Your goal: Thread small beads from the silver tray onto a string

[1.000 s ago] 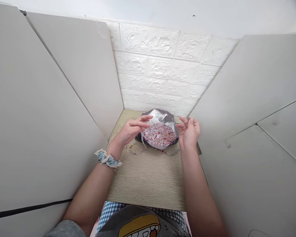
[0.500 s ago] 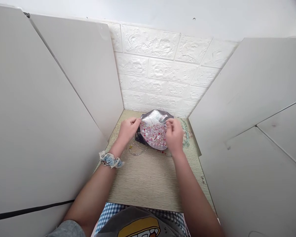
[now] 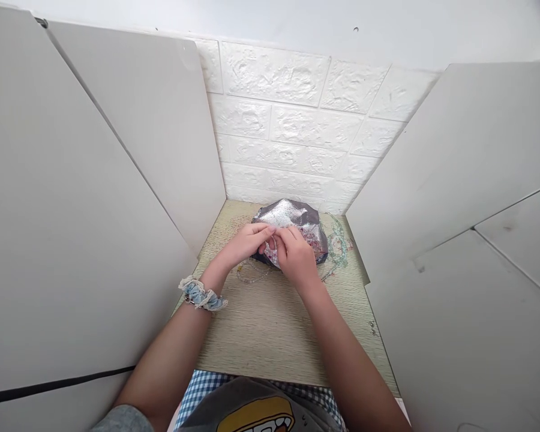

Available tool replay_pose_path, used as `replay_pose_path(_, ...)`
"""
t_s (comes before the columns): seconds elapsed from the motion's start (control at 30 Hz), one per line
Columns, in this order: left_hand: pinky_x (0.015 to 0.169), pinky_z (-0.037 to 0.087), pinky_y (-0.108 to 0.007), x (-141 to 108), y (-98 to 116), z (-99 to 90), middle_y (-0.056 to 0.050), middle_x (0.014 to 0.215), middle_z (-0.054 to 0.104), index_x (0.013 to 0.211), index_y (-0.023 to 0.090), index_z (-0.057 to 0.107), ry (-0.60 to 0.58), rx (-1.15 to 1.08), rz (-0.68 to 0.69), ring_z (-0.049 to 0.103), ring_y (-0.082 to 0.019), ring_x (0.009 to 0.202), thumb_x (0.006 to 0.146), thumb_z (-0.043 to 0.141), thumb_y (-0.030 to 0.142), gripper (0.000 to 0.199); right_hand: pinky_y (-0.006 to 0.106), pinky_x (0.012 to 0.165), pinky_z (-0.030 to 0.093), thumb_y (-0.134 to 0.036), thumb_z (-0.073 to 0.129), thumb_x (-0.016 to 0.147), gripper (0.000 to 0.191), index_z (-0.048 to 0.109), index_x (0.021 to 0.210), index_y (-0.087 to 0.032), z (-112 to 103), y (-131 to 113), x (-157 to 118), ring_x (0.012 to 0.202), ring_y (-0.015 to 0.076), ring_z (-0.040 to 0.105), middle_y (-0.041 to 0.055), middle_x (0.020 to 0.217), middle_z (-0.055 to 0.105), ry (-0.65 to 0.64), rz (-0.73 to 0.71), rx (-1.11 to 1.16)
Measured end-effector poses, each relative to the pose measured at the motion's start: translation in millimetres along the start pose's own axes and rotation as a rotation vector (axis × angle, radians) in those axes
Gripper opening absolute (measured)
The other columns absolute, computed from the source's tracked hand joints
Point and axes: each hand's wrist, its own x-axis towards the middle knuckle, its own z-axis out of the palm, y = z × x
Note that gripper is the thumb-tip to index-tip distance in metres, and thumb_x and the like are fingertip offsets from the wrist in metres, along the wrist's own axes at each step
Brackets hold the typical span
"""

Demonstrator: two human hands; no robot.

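My left hand [image 3: 251,241] and my right hand [image 3: 298,257] meet fingertip to fingertip above the front of a silver-lined pouch [image 3: 285,210]. Both are closed in a pinch; whatever lies between the fingers is too small or hidden to make out. Pink and red beads [image 3: 315,240] show inside the pouch to the right of my knuckles, while my hands cover much of the rest. A blue scrunchie [image 3: 202,294] with lace edging is around my left wrist.
A string of pale beads [image 3: 251,279] lies in front of the pouch on the wooden tabletop [image 3: 261,324]. Green bead strands [image 3: 338,245] are to its right. White panels [image 3: 162,120] stand on both sides, with a white brick-pattern wall [image 3: 292,126] behind.
My hands have come together from either side of the pouch, the right one travelling left and the left one slightly right. They now cover part of the beads.
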Motion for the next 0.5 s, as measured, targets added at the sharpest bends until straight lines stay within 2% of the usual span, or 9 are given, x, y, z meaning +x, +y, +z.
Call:
replay_pose_path(0.1, 0.043, 0.025, -0.019, 0, 1, -0.3, 0.003, 0.048, 0.040, 0.059, 0.014, 0.052, -0.020, 0.074, -0.013, 0.033, -0.006, 0.044, 0.073, 0.044, 0.043, 0.034, 0.022, 0.056, 0.035, -0.024, 0.032, 0.084, 0.021, 0.053, 0.081, -0.021, 0, 3, 1, 0.068, 0.0128, 0.049, 0.0025, 0.075, 0.052, 0.026, 0.044, 0.017)
replay_pose_path(0.23, 0.047, 0.027, -0.020, 1, 1, -2.6, 0.002, 0.056, 0.046, 0.065, 0.013, 0.057, 0.054, 0.146, -0.019, 0.037, -0.007, 0.051, 0.071, 0.045, 0.041, 0.031, 0.023, 0.060, 0.035, -0.022, 0.031, 0.083, 0.019, 0.050, 0.083, -0.020, 0, 9, 2, 0.070, 0.0136, 0.049, 0.0023, 0.078, 0.053, 0.087, 0.094, 0.049)
replay_pose_path(0.3, 0.051, 0.030, -0.020, 1, 0, -5.1, 0.001, 0.062, 0.048, 0.069, 0.014, 0.058, 0.082, 0.162, 0.007, 0.040, -0.008, 0.056, 0.070, 0.047, 0.040, 0.029, 0.024, 0.061, 0.036, -0.022, 0.031, 0.084, 0.019, 0.050, 0.083, -0.020, 1, 12, 2, 0.070, 0.0138, 0.049, 0.0026, 0.079, 0.053, 0.079, 0.107, 0.054)
replay_pose_path(0.5, 0.051, 0.028, -0.021, 1, -4, -9.3, 0.002, 0.060, 0.044, 0.066, 0.014, 0.052, 0.027, 0.261, 0.060, 0.038, -0.009, 0.056, 0.074, 0.041, 0.039, 0.028, 0.025, 0.064, 0.036, -0.020, 0.030, 0.083, 0.021, 0.051, 0.085, -0.019, 5, 18, 3, 0.073, 0.0145, 0.049, 0.0034, 0.082, 0.054, 0.015, 0.126, 0.052)
